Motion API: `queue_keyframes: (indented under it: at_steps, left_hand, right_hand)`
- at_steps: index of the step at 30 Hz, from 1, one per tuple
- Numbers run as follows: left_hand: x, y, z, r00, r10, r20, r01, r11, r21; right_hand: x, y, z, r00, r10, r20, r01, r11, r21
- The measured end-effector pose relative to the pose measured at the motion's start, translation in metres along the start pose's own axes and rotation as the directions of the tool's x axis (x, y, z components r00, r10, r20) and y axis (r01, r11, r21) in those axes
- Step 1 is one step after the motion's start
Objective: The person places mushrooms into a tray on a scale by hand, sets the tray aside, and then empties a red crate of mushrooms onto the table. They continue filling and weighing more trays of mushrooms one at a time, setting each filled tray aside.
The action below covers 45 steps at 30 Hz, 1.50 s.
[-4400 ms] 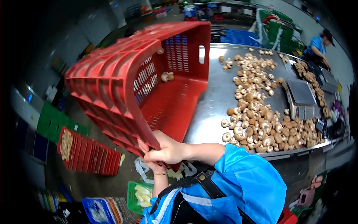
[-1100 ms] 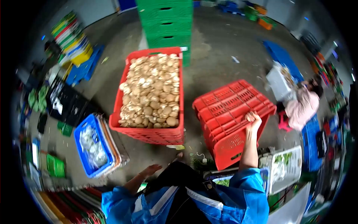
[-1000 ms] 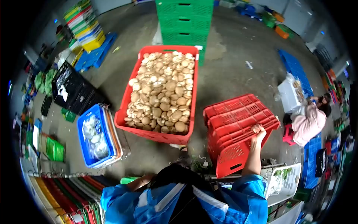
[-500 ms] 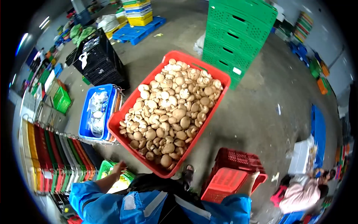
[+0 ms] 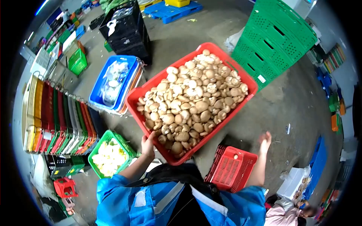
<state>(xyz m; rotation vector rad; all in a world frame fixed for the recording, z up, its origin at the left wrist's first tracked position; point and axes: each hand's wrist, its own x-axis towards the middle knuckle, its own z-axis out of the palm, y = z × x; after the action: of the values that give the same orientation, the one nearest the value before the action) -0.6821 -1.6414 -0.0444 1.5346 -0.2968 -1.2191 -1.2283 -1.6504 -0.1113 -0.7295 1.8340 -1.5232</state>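
Observation:
A large red crate point(image 5: 135, 112) full of brown mushrooms point(image 5: 188, 101) sits in front of my body. At its near left edge is my left hand point(image 5: 148, 145), its fingers against the rim. Off to the right, my right hand point(image 5: 265, 141) is raised over the floor, away from the crate, with its fingers apart and somewhat blurred. Between that forearm and the mushroom crate stands a smaller red basket point(image 5: 234, 169) with one small mushroom in it.
Stacked green crates point(image 5: 273, 41) stand at the back right, black crates point(image 5: 126, 34) at the back left. A blue crate point(image 5: 113, 81) of plastic bags and a green basket point(image 5: 130, 150) of leafy scraps lie left. A co-worker in pink point(image 5: 283, 214) is at the lower right.
My left hand has come to the mushroom crate's rim. My right hand has left the small red basket and risen. The view has shifted, so the crates appear farther right.

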Motion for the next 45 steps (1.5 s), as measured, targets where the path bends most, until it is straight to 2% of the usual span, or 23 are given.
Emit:
queue_keyframes:
  at_steps: [5, 9, 11, 13, 15, 17, 18, 19, 23, 24, 27, 28, 29, 30, 32, 33, 34, 35, 36, 38, 41, 42, 45]
  left_hand:
    - [-0.002, -0.005, 0.026, 0.991, -0.001, -0.137, -0.016, 0.992, -0.127]
    - [0.004, -0.012, 0.027, 0.974, 0.062, -0.220, -0.076, 0.996, -0.056]
    - [0.005, -0.017, 0.024, 0.958, 0.176, -0.229, -0.174, 0.984, 0.030]
    - [-0.004, 0.003, 0.037, 0.951, 0.189, -0.244, -0.166, 0.980, 0.113]
    - [0.012, -0.003, 0.028, 0.932, 0.202, -0.300, -0.128, 0.960, 0.248]
    - [0.019, -0.002, 0.024, 0.923, 0.119, -0.366, -0.017, 0.963, 0.268]
    - [0.012, 0.013, 0.037, 0.923, 0.038, -0.384, 0.054, 0.973, 0.226]
    - [0.011, 0.015, 0.038, 0.921, -0.002, -0.389, 0.096, 0.970, 0.223]
    - [0.010, 0.015, 0.041, 0.902, 0.021, -0.431, 0.105, 0.958, 0.267]
    - [0.008, 0.017, 0.042, 0.902, 0.018, -0.432, 0.104, 0.961, 0.258]
    - [0.006, 0.023, 0.048, 0.901, 0.000, -0.434, 0.111, 0.967, 0.230]
    - [0.004, 0.027, 0.051, 0.901, -0.020, -0.434, 0.125, 0.969, 0.214]
    - [0.005, 0.026, 0.049, 0.902, -0.020, -0.432, 0.126, 0.968, 0.219]
    - [0.004, 0.027, 0.050, 0.900, -0.021, -0.436, 0.130, 0.966, 0.222]
    - [0.003, 0.034, 0.055, 0.899, -0.025, -0.437, 0.130, 0.969, 0.212]
    - [0.000, 0.040, 0.058, 0.895, -0.018, -0.446, 0.143, 0.958, 0.248]
    - [-0.002, 0.041, 0.060, 0.890, -0.013, -0.456, 0.160, 0.945, 0.286]
    - [0.001, 0.035, 0.055, 0.890, 0.007, -0.457, 0.145, 0.944, 0.298]
    - [0.002, 0.032, 0.051, 0.892, 0.003, -0.451, 0.151, 0.940, 0.305]
    - [0.004, 0.026, 0.046, 0.895, -0.003, -0.446, 0.156, 0.939, 0.308]
    - [0.008, 0.020, 0.042, 0.911, 0.042, -0.411, 0.101, 0.941, 0.322]
    - [0.007, 0.019, 0.042, 0.913, 0.075, -0.400, 0.063, 0.945, 0.320]
    - [0.005, 0.023, 0.044, 0.913, 0.092, -0.397, 0.039, 0.950, 0.310]
  right_hand:
    - [0.062, -0.092, 0.108, 0.935, -0.326, 0.141, 0.352, 0.902, -0.248]
    - [0.128, -0.129, 0.190, 0.752, -0.500, 0.429, 0.659, 0.590, -0.467]
    - [0.169, -0.133, 0.228, 0.658, -0.529, 0.535, 0.746, 0.366, -0.556]
    - [0.214, -0.123, 0.263, 0.756, -0.299, 0.582, 0.655, 0.345, -0.673]
    - [0.243, -0.116, 0.291, 0.704, -0.260, 0.661, 0.699, 0.418, -0.580]
    - [0.246, -0.129, 0.316, 0.619, -0.024, 0.785, 0.675, 0.527, -0.516]
    - [0.244, -0.126, 0.325, 0.631, -0.158, 0.759, 0.706, 0.522, -0.478]
    - [0.249, -0.125, 0.329, 0.612, -0.139, 0.778, 0.715, 0.518, -0.470]
    - [0.255, -0.127, 0.345, 0.527, 0.067, 0.847, 0.505, 0.777, -0.376]
    - [0.256, -0.128, 0.344, 0.519, 0.156, 0.841, 0.420, 0.810, -0.409]
    - [0.256, -0.128, 0.344, 0.502, 0.154, 0.851, 0.388, 0.840, -0.380]
    - [0.260, -0.119, 0.345, 0.547, -0.107, 0.830, 0.623, 0.714, -0.319]
    - [0.263, -0.110, 0.344, 0.509, -0.370, 0.777, 0.808, 0.516, -0.284]
    - [0.249, -0.120, 0.341, 0.503, -0.370, 0.782, 0.812, 0.511, -0.281]
    - [0.192, -0.159, 0.334, 0.193, -0.703, 0.684, 0.981, 0.130, -0.143]
    - [0.161, -0.171, 0.328, 0.483, -0.379, 0.789, 0.755, 0.637, -0.157]
    - [0.153, -0.156, 0.324, 0.329, -0.465, 0.822, 0.843, 0.537, -0.033]
    - [0.126, -0.167, 0.320, 0.113, -0.559, 0.822, 0.952, 0.296, 0.071]
    - [0.105, -0.174, 0.320, -0.019, -0.508, 0.861, 0.961, 0.229, 0.156]
    - [0.076, -0.167, 0.320, -0.122, -0.343, 0.931, 0.898, 0.362, 0.251]
    - [0.029, -0.157, 0.314, -0.366, -0.177, 0.914, 0.900, 0.183, 0.396]
    - [0.012, -0.147, 0.313, -0.408, -0.098, 0.908, 0.897, 0.142, 0.419]
    - [-0.009, -0.131, 0.314, -0.447, -0.137, 0.884, 0.858, 0.214, 0.467]
